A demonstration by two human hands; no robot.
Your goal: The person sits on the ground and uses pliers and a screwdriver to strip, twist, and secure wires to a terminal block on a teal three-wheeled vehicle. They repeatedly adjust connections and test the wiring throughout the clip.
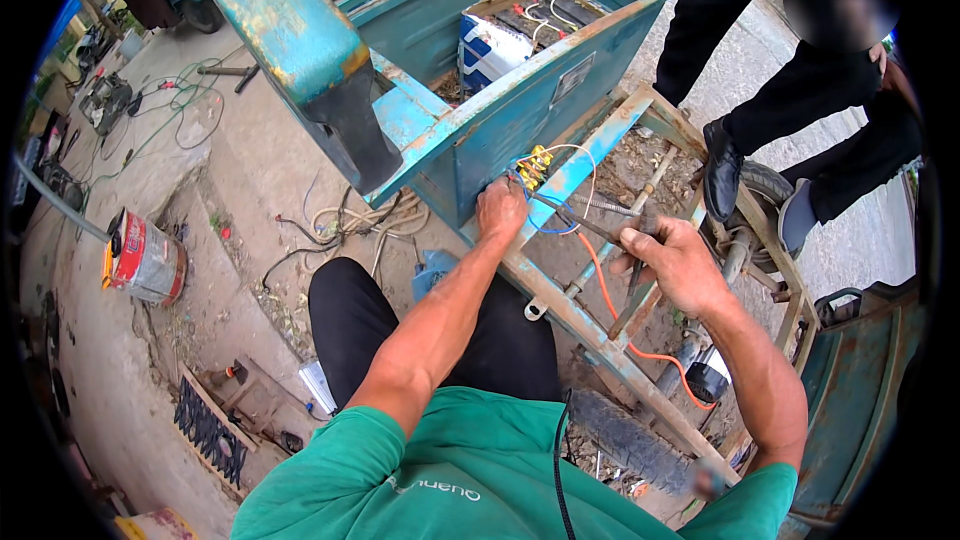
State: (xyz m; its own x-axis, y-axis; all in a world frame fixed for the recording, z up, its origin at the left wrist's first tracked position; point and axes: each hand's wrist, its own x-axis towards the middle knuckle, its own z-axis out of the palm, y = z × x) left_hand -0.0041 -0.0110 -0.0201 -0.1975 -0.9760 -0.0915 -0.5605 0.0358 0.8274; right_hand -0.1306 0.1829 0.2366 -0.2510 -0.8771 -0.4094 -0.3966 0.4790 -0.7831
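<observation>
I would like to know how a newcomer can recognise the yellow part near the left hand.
Find the teal box, upper middle. Go down its outer wall to the left hand; the yellow part is just above and right of it. Its bright colour sets it apart from the white wire looping beside it.

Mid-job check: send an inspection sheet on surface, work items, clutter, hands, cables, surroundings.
Surface: dirt-strewn ground under a worn teal frame.
Work items: yellow component with wires, beside the teal box.
Clutter: red and white bucket at left.
Hands: left hand close beside the yellow component, grip unclear; right hand grips a dark slender tool.
Cables: orange cable at the frame; cable tangle on the ground.
Surroundings: dark-trousered legs at right.
</observation>
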